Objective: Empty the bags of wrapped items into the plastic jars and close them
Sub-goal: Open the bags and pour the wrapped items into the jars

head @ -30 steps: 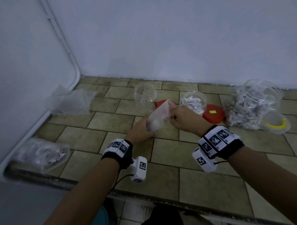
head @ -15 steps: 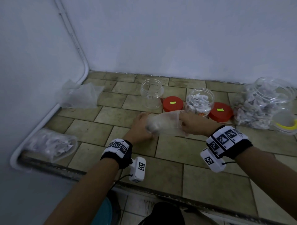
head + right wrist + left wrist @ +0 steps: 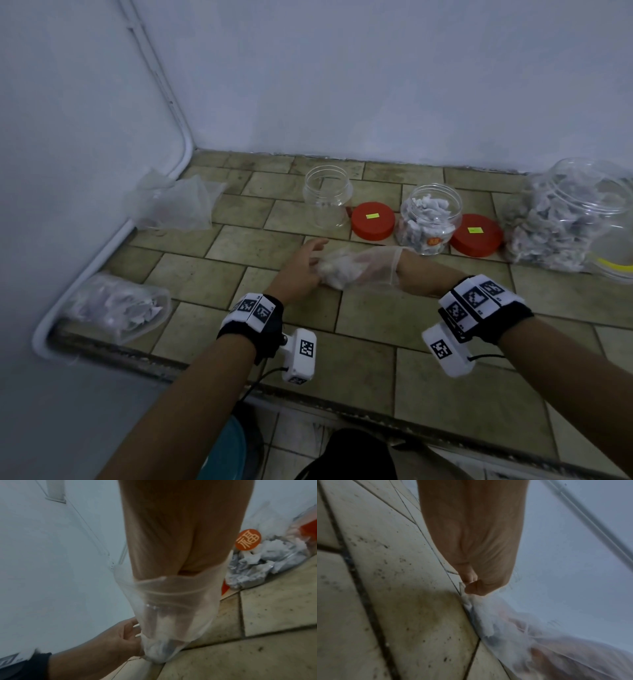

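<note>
A clear plastic bag (image 3: 383, 263) lies on the tiles in front of the jars, with a few white wrapped items bunched at its closed end. My right hand (image 3: 346, 269) is inside it up to the wrist (image 3: 171, 622); the plastic blurs the fingers. My left hand (image 3: 301, 263) pinches the bag's closed end (image 3: 123, 635). Behind stand an empty clear jar (image 3: 327, 197) and a jar (image 3: 428, 219) nearly full of wrapped items, both without lids. A red lid (image 3: 373, 221) lies between them, and another red lid (image 3: 476, 234) to the right.
A large clear jar (image 3: 575, 212) full of wrapped items lies at the far right with a yellow-rimmed lid (image 3: 613, 260). On the left are a flat empty bag (image 3: 178, 202) and a full bag (image 3: 116, 305). Walls close off the back and left; the tiled ledge ends near me.
The bag came down from beside the filled jar to the tiles. My right hand, which held the bag's mouth, has slid inside it. The left hand stays at the closed end.
</note>
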### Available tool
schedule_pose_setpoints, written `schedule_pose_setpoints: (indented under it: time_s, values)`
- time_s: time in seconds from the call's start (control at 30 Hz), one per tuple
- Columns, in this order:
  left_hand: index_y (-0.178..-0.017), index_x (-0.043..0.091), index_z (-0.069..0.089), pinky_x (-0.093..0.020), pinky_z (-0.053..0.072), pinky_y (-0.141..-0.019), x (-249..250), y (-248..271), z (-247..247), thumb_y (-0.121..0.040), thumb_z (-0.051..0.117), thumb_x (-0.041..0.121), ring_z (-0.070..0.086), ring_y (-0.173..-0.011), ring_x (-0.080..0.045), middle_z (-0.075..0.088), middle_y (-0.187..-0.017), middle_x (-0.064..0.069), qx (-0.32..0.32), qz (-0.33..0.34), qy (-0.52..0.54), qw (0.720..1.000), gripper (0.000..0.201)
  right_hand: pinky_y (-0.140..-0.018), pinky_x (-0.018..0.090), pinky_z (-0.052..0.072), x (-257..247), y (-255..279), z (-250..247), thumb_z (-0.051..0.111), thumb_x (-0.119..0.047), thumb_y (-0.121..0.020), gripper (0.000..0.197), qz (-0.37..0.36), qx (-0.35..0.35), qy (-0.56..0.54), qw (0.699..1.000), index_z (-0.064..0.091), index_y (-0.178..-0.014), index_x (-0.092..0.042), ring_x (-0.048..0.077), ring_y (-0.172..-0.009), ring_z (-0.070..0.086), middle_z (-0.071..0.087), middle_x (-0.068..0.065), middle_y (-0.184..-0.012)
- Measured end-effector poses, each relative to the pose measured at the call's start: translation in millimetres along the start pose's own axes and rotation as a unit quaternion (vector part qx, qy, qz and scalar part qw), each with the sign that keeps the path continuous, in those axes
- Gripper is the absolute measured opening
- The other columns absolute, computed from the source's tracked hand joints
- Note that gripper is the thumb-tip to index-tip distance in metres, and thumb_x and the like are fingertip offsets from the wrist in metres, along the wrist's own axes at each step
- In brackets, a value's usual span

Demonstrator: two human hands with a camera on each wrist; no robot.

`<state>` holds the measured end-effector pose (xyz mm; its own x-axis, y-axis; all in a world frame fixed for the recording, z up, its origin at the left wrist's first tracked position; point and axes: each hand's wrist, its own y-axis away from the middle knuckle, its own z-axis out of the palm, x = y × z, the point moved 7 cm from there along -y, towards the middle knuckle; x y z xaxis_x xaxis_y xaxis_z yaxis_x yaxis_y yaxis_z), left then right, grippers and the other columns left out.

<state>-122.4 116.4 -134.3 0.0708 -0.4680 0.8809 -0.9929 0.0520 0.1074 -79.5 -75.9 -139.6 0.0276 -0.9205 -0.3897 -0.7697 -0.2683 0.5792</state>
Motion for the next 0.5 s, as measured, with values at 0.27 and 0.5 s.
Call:
schedule_pose_setpoints:
  time_s: [0.27,0.5]
  values:
    - [-0.125,0.016,0.053,-0.015,0.047,-0.070,-9,-2,-17,-0.082,0.070,0.007,0.060,-0.086,-0.012,0.062,-0.104,-0.003,0.097,-0.047,-0.010,0.994,0.047,-0.090,0.021,0.043,-28,22,4,0.046,-0.003,-0.096,0.039,-0.162,-0.005,-0.063,0.985,0.043,-0.134,0.004,0.030,-0.111,0.056,0.051,0.024,-0.131]
    - [-0.110,0.015,0.063,-0.014,0.045,-0.066,-8,-3,-16,-0.081,0.074,0.015,0.060,-0.075,-0.004,0.064,-0.079,0.005,0.081,-0.043,-0.026,0.995,0.031,-0.066,0.011,0.041,-35,9,11,0.039,0.001,-0.098,0.036,-0.154,0.026,0.041,0.987,0.040,-0.131,0.016,0.041,-0.123,0.046,0.045,0.033,-0.134]
